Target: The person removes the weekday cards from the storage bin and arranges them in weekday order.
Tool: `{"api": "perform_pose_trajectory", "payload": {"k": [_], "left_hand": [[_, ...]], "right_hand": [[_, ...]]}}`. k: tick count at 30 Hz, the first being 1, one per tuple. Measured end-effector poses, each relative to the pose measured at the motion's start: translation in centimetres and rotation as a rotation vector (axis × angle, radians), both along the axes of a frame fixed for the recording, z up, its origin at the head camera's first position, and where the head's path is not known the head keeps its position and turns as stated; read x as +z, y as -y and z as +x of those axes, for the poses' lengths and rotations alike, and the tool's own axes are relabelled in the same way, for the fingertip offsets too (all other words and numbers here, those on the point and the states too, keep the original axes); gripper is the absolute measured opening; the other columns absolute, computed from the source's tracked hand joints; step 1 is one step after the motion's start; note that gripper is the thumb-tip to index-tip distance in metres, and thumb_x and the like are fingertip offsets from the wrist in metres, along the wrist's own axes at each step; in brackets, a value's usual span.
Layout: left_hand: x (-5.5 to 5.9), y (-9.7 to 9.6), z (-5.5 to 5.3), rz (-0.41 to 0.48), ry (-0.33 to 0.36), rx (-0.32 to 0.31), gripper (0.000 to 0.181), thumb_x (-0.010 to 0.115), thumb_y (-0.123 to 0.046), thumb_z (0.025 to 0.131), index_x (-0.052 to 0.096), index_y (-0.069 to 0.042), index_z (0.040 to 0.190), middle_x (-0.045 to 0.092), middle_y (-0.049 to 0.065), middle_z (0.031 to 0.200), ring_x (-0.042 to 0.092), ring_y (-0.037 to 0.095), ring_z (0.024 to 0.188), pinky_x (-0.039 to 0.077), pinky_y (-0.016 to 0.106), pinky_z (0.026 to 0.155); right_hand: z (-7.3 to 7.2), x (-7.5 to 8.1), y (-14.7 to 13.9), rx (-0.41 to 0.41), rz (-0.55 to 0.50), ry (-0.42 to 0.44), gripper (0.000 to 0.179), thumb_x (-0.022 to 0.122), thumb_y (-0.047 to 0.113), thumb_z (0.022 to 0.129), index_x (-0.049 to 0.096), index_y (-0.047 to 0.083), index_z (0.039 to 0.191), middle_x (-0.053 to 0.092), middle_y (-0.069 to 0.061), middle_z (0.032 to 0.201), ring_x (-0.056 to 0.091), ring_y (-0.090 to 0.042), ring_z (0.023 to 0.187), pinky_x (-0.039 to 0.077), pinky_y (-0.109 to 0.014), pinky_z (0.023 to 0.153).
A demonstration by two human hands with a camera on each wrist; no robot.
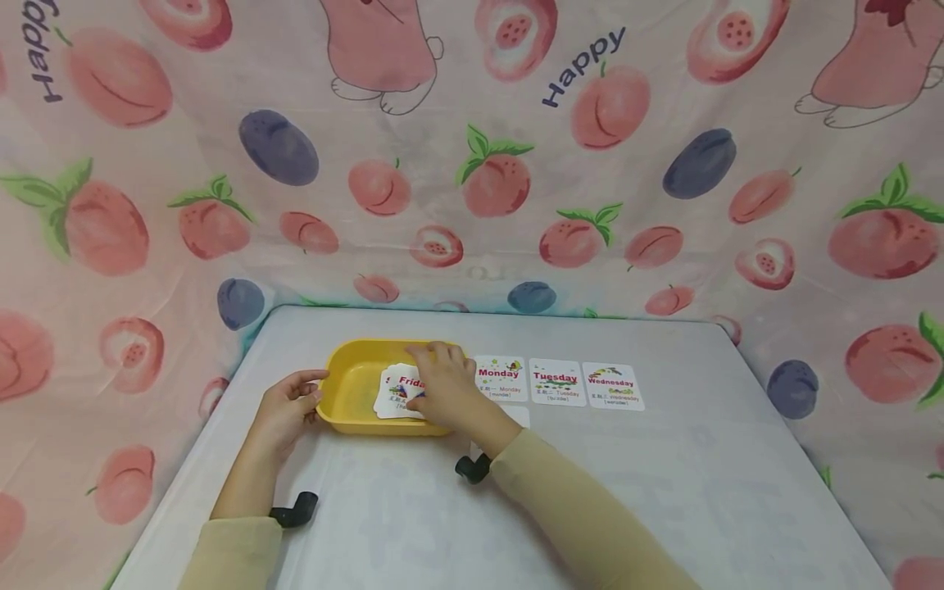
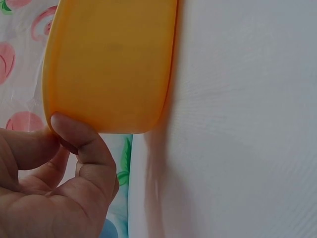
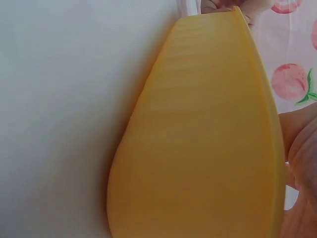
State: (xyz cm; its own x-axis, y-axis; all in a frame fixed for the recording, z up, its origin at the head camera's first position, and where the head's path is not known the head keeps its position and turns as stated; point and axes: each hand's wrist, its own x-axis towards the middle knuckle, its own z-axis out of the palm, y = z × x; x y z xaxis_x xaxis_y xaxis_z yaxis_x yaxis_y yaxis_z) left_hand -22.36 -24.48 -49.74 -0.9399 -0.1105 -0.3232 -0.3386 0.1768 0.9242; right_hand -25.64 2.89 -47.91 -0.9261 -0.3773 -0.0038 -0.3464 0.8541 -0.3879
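Note:
My left hand [image 1: 286, 406] pinches the left end of a yellow plastic tray [image 1: 347, 410] between thumb and fingers; the left wrist view shows the thumb tip on the tray's rim [image 2: 84, 124]. Inside the tray's right part lies a small stack of white weekday cards, with a Friday card [image 1: 404, 393] uppermost. My right hand [image 1: 448, 393] reaches over the tray's right end and grips the Friday card, its thumb on the card's face. The other fingers and the card's right side are hidden. From the right wrist, the tray's outer wall [image 3: 198, 139] covers most of the hand.
Right of the tray, a Monday card [image 1: 499, 388], a Tuesday card [image 1: 556, 394] and a Wednesday card [image 1: 614, 389] lie in a row. Below Monday, another white card [image 1: 520, 415] is mostly behind the right forearm. A fruit-printed cloth [image 1: 472, 238] hangs behind the white table [image 1: 664, 492].

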Motion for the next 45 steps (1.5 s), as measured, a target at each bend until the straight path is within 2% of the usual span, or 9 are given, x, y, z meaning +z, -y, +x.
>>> {"api": "perform_pose_trajectory", "payload": {"k": [5, 13, 23, 34, 45], "left_hand": [[-0.1, 0.1, 0.0, 0.005, -0.002, 0.001, 0.046, 0.053, -0.006, 0.111, 0.052, -0.008, 0.157, 0.052, 0.007, 0.113, 0.055, 0.017, 0.090, 0.057, 0.024, 0.078], [-0.2, 0.0, 0.0, 0.004, 0.001, 0.002, 0.045, 0.053, -0.006, 0.111, 0.052, -0.008, 0.156, 0.051, 0.005, 0.112, 0.055, 0.016, 0.090, 0.056, 0.024, 0.078], [-0.2, 0.1, 0.0, 0.009, 0.001, 0.000, 0.045, 0.053, -0.006, 0.111, 0.052, -0.008, 0.156, 0.052, 0.005, 0.113, 0.055, 0.016, 0.091, 0.056, 0.024, 0.078], [-0.4, 0.1, -0.1, 0.013, 0.002, 0.006, 0.045, 0.054, -0.006, 0.111, 0.052, -0.009, 0.156, 0.052, 0.005, 0.113, 0.055, 0.016, 0.091, 0.056, 0.023, 0.077], [-0.4, 0.1, -0.1, 0.022, -0.019, 0.013, 0.045, 0.054, -0.004, 0.110, 0.054, -0.007, 0.154, 0.053, 0.004, 0.109, 0.056, 0.015, 0.087, 0.056, 0.024, 0.076]], "right_hand": [[-0.2, -0.3, 0.4, 0.009, 0.011, 0.014, 0.093, 0.087, 0.042, 0.091, 0.033, 0.032, 0.167, 0.036, -0.011, 0.167, 0.030, -0.039, 0.155, 0.030, -0.061, 0.120], [-0.3, -0.2, 0.8, 0.024, 0.033, 0.045, 0.096, 0.087, 0.038, 0.091, 0.031, 0.032, 0.167, 0.037, -0.009, 0.167, 0.034, -0.036, 0.154, 0.033, -0.061, 0.122], [-0.6, -0.5, 1.5, 0.024, 0.089, 0.084, 0.099, 0.089, 0.035, 0.089, 0.029, 0.034, 0.168, 0.038, -0.007, 0.166, 0.036, -0.033, 0.152, 0.032, -0.058, 0.123], [-0.9, -0.8, 1.8, -0.010, 0.140, 0.137, 0.101, 0.091, 0.030, 0.088, 0.029, 0.029, 0.168, 0.042, -0.011, 0.159, 0.039, -0.033, 0.144, 0.038, -0.055, 0.122], [-1.0, -0.8, 2.0, -0.032, 0.253, 0.118, 0.099, 0.092, 0.034, 0.086, 0.034, 0.021, 0.165, 0.049, -0.013, 0.149, 0.043, -0.031, 0.131, 0.045, -0.049, 0.117]]}}
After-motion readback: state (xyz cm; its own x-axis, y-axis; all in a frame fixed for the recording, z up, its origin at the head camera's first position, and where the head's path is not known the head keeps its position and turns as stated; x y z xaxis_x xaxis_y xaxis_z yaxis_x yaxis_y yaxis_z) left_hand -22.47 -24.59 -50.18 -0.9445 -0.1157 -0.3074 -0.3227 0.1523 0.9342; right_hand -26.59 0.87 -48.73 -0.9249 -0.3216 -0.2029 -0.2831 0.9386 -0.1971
